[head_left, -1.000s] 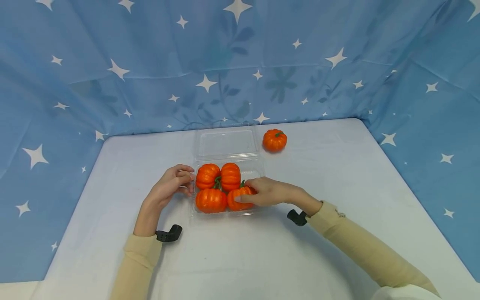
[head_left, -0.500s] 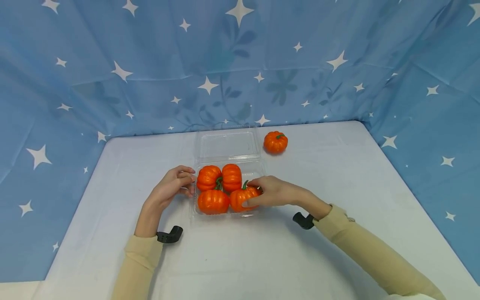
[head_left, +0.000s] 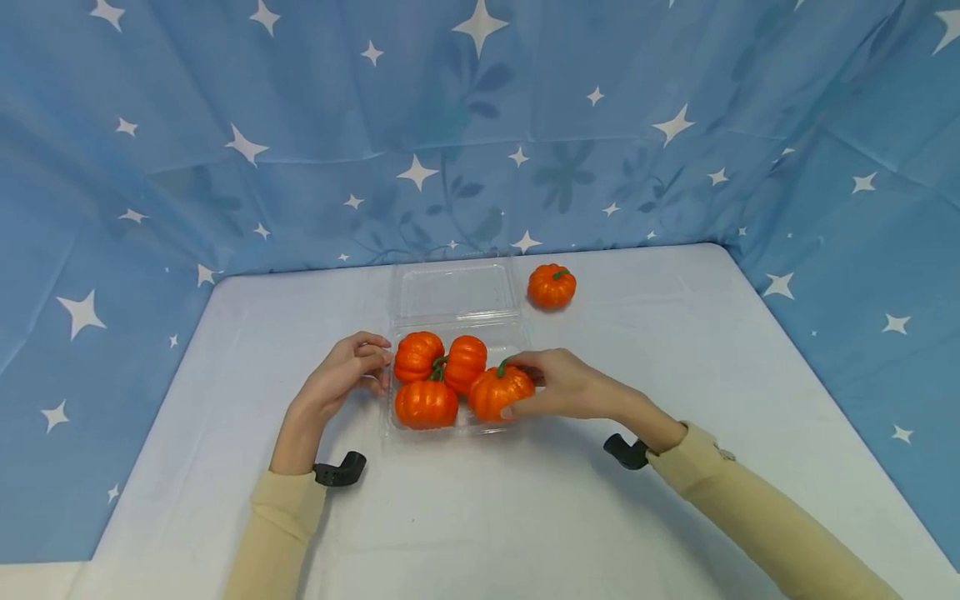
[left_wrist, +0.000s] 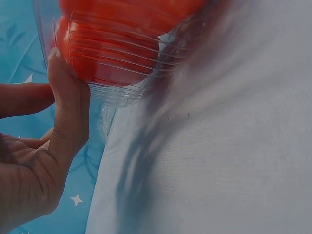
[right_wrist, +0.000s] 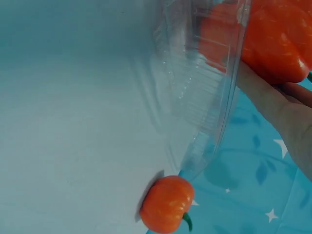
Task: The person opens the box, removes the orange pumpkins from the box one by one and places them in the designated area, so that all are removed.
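Observation:
A clear plastic clamshell container (head_left: 502, 335) lies with its lid folded back on the table. My right hand (head_left: 562, 385) grips a small orange pumpkin (head_left: 497, 395) with a green stem, at the front right of the container. That pumpkin (right_wrist: 275, 41) also shows in the right wrist view. Three more pumpkins are in the container: one at back left (head_left: 418, 357), one at front left (head_left: 426, 405), and one leaning (head_left: 466, 363) beside the gripped one. My left hand (head_left: 341, 371) touches the container's left side with loosely bent fingers; in the left wrist view a fingertip (left_wrist: 56, 53) meets its rim.
Another orange pumpkin (head_left: 551, 286) sits on the table, right of the open lid (head_left: 453, 290). A white cloth covers the table (head_left: 465, 517). A blue curtain with stars (head_left: 480, 125) hangs behind and along the sides.
My right hand has drawn its pumpkin to the right within the container area. The neighbouring pumpkin has shifted and tilted slightly. My left hand stays at the container's side.

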The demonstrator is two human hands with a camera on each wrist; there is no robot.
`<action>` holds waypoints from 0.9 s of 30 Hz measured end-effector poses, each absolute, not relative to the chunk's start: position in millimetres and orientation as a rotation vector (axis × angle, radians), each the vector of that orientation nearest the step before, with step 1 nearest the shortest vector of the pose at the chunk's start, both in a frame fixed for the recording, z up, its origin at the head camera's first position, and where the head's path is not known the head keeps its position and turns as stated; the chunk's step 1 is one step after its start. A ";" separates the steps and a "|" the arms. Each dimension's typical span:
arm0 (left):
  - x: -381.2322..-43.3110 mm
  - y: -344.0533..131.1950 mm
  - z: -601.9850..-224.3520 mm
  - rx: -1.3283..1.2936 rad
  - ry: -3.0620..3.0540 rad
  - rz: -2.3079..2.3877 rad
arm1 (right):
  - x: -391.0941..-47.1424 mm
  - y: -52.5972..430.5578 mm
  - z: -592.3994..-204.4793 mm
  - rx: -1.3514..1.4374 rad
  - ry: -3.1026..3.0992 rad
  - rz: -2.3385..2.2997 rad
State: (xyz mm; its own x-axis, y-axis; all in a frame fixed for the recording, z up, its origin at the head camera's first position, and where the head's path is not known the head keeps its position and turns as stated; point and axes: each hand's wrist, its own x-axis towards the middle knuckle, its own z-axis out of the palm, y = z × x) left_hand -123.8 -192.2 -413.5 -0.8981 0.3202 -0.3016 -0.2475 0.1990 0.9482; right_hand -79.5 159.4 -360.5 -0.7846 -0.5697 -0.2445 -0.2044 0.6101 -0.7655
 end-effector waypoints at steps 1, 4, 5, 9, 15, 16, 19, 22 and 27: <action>-124.3 -192.5 -413.7 0.067 2.046 1.747 | -78.5 161.4 -360.6 -0.623 2.378 -1.051; -125.0 -192.9 -413.8 0.067 2.046 1.750 | -76.9 168.0 -362.1 -0.642 2.412 -1.083; -125.2 -193.2 -414.1 0.068 2.045 1.749 | -76.9 170.3 -362.8 -0.645 2.421 -1.097; -124.6 -193.8 -414.0 0.064 2.049 1.746 | -78.3 179.2 -365.9 -0.636 2.443 -1.177; -124.6 -194.1 -413.5 0.049 2.056 1.750 | -82.1 192.9 -368.8 -0.593 2.479 -1.302; -124.9 -194.0 -413.5 0.050 2.056 1.750 | -82.9 195.6 -369.1 -0.580 2.485 -1.318; -125.8 -193.7 -413.0 0.048 2.053 1.750 | -85.0 204.9 -370.3 -0.547 2.520 -1.346; -125.8 -193.4 -412.1 0.053 2.050 1.748 | -86.5 214.8 -371.6 -0.497 2.560 -1.366; -124.0 -192.7 -412.1 0.068 2.041 1.738 | -87.7 231.5 -376.9 -0.454 2.643 -1.336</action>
State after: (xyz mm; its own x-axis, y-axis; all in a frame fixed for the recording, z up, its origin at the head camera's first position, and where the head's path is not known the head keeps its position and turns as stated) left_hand -124.0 -192.7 -412.1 -0.8949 0.3245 -0.3064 -0.2509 0.2020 0.9467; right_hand -87.7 231.5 -376.9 -0.9437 -0.3307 0.0067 -0.2016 0.5589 -0.8044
